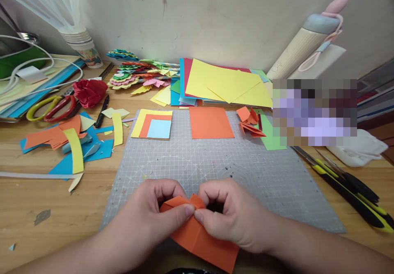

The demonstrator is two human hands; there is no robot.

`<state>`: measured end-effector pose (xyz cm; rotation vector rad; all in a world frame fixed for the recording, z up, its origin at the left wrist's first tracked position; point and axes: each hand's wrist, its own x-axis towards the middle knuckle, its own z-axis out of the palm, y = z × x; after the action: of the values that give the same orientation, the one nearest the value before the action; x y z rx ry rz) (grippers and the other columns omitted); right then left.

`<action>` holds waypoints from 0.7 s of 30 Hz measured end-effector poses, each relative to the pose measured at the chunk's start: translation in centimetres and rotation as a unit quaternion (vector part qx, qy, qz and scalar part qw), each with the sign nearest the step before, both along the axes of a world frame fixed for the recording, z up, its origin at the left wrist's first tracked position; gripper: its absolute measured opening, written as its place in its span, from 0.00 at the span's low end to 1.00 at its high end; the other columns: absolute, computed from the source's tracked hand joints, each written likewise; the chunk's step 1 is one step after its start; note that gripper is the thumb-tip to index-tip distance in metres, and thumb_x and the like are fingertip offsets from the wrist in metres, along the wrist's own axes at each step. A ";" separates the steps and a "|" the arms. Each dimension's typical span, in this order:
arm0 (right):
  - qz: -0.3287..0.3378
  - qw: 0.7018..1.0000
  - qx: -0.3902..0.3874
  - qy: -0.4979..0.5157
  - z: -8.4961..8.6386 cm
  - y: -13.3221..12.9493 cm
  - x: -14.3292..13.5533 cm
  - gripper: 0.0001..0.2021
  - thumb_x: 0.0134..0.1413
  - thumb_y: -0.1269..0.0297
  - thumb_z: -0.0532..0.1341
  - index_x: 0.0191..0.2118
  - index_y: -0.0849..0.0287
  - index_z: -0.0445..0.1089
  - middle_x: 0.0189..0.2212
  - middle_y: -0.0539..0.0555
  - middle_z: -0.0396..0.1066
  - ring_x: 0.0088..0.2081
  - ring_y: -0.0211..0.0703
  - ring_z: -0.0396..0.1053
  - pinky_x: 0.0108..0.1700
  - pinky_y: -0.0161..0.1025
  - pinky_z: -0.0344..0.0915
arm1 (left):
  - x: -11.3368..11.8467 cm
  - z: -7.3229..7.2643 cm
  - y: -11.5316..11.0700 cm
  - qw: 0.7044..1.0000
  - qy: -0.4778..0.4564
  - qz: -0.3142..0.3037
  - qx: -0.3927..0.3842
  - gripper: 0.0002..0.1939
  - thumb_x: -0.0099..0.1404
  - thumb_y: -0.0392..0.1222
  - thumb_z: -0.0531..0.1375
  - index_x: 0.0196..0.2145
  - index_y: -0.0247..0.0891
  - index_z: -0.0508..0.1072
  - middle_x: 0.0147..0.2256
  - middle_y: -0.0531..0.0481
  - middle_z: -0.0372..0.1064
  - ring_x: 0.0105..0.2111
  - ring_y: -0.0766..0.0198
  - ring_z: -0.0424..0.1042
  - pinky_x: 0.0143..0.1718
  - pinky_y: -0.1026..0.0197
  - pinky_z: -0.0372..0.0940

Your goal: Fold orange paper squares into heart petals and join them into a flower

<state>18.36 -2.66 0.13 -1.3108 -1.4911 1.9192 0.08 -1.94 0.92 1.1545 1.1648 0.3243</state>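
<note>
An orange sheet of paper [212, 247], partly folded at its upper edge, is held above the front of the grey cutting mat [147, 163]. My left hand [156, 210] pinches the folded part, its thumb pressed on the paper. Close beside it, my right hand [227, 216] pinches the same fold, and the two thumb tips nearly meet. A crease runs down the middle of the sheet. The fingers behind the paper are partly hidden. Farther back on the mat lie a flat orange square [211, 123] and folded orange pieces [250, 121].
Yellow, orange and blue squares [158, 128] lie stacked at the mat's back left. Paper scraps [97, 153], red-handled scissors [63, 108] and a black pen [101, 112] are on the left. Coloured sheets [224, 83] lie behind. A yellow-and-black cutter [338, 186] and tweezers [353, 179] rest at right.
</note>
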 end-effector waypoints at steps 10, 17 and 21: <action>0.016 0.998 0.060 0.004 0.0 0.3 0.4 0.10 0.48 0.64 0.58 0.21 0.60 0.60 0.19 0.46 0.57 0.23 0.32 0.53 0.23 0.30 0.52 | -0.1 0.1 0.0 1.000 0.004 0.003 0.015 0.14 0.57 0.48 0.59 0.22 0.36 0.66 0.20 0.57 0.57 0.23 0.68 0.54 0.24 0.65 0.49; 0.043 0.971 0.235 0.025 -0.3 0.7 1.0 0.14 0.55 0.69 0.54 0.19 0.59 0.56 0.17 0.45 0.54 0.20 0.30 0.52 0.23 0.30 0.50 | -0.1 0.2 0.1 1.000 -0.019 0.009 0.000 0.13 0.57 0.48 0.60 0.22 0.36 0.66 0.20 0.56 0.59 0.23 0.69 0.55 0.24 0.66 0.50; 0.050 0.963 0.266 0.018 -0.4 0.5 1.0 0.14 0.55 0.69 0.52 0.19 0.58 0.53 0.17 0.45 0.54 0.20 0.31 0.52 0.24 0.32 0.51 | 0.1 0.3 0.0 1.000 -0.020 0.001 0.000 0.13 0.57 0.47 0.59 0.22 0.36 0.66 0.21 0.56 0.59 0.23 0.68 0.55 0.24 0.65 0.50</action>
<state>19.37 -2.15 -0.25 -0.9648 -1.9067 1.4302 0.22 -1.94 1.25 1.1422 1.1315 0.3476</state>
